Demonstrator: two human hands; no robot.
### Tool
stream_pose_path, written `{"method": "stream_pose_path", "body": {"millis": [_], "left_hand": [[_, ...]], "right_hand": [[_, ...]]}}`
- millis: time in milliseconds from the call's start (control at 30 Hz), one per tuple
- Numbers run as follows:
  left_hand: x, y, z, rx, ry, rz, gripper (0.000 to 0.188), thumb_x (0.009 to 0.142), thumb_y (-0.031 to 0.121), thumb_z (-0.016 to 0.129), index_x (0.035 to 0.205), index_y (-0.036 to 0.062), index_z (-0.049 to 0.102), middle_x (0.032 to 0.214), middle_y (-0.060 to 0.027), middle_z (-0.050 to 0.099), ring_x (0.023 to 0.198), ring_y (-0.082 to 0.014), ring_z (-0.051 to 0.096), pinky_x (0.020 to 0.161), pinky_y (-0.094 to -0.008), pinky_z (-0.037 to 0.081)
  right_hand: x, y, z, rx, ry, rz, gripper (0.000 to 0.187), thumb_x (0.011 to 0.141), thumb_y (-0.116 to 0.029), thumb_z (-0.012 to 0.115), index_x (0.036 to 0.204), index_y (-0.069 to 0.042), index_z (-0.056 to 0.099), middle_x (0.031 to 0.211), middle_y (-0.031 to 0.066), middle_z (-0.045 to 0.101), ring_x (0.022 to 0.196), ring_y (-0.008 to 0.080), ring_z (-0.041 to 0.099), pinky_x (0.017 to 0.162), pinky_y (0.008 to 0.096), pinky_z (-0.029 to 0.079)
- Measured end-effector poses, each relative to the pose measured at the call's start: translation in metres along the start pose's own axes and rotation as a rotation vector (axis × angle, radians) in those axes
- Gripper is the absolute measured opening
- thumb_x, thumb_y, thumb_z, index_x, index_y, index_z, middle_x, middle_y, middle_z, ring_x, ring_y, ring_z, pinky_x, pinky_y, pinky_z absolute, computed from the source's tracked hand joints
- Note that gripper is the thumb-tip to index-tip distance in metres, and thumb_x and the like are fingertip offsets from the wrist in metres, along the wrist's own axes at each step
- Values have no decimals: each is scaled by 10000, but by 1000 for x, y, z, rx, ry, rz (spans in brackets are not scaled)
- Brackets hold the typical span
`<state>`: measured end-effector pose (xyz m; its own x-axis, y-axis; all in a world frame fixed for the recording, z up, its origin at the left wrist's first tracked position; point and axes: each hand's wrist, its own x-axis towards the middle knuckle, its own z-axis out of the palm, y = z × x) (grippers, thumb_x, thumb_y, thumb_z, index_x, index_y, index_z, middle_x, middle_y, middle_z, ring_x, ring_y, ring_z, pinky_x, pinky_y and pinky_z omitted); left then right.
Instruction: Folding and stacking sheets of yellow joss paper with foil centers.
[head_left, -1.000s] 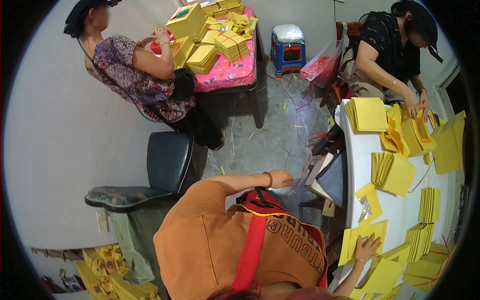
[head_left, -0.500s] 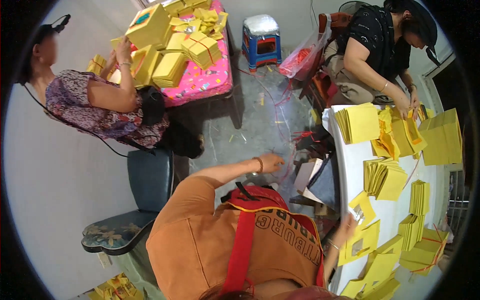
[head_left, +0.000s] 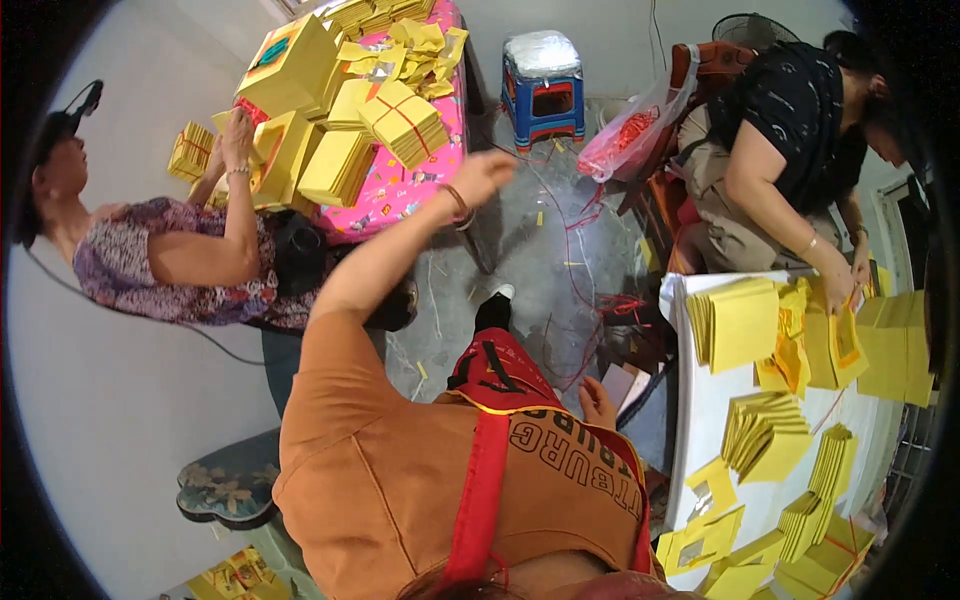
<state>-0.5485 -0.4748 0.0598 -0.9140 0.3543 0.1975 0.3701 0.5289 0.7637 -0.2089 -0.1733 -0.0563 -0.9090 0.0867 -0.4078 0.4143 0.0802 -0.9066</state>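
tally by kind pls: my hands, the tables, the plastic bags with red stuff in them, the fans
Your hands: 2, left hand and right hand
Tables: 2, pink-topped table and white-topped table
Plastic bag with red stuff: 1
Fan: 1
Total: 6

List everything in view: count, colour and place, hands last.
Co-workers: two, purple-patterned and black tops, upper left and right.
Covered table: one, pink, upper left.
White table: one, white, right.
Paper stacks: many, yellow, on both tables.
Pile: one, yellow, lower left.
Stool: one visible, blue and red, top centre.
Plastic bag: one, translucent, red contents, upper right.
Wooden chair: one, brown, upper right.
Fan: one, dark, upper right.
Padded chair: one, dark, floral-seated, left.
Cords: several, red, floor.
Scraps: several, yellow, floor.
Shirt: one, orange, bottom centre.
Apron: one, red, lower centre.
Left hand: one, bare, upper centre.
Right hand: one, bare, beside the apron.
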Motion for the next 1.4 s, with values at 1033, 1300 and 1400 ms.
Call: {"method": "stream_pose_path", "body": {"millis": [1033, 1300, 1400], "left_hand": [[257, -315, -421, 665, -19, -554, 639, 700, 45, 612, 1271, 189, 365, 1026, -171, 587, 955, -283, 566, 812, -354, 454], [306, -441, -334, 618, 0, -553, 676, 626, 337, 704, 1219, 142, 445, 1202, -113, 453, 1102, -245, 445, 888, -397, 383], [306, -461, -275, 870, -260, -706, 729, 611, 466, 674, 1227, 157, 440, 1405, -86, 158, 1270, -285, 218, 994, -493, 238]], "right_hand": [[237, -131, 198, -39, 184, 318, 403, 833, -238, 573, 1160, -19, 488, 1061, 125, 561, 969, 190, 528, 823, 302, 414], [248, -136, 219, -25, 117, 378, 428, 821, -245, 587, 1173, -28, 478, 1067, 129, 557, 977, 197, 529, 828, 314, 412], [244, -135, 215, -98, 159, 383, 422, 825, -231, 580, 1182, -34, 473, 1063, 125, 559, 974, 199, 531, 826, 321, 415]]}}
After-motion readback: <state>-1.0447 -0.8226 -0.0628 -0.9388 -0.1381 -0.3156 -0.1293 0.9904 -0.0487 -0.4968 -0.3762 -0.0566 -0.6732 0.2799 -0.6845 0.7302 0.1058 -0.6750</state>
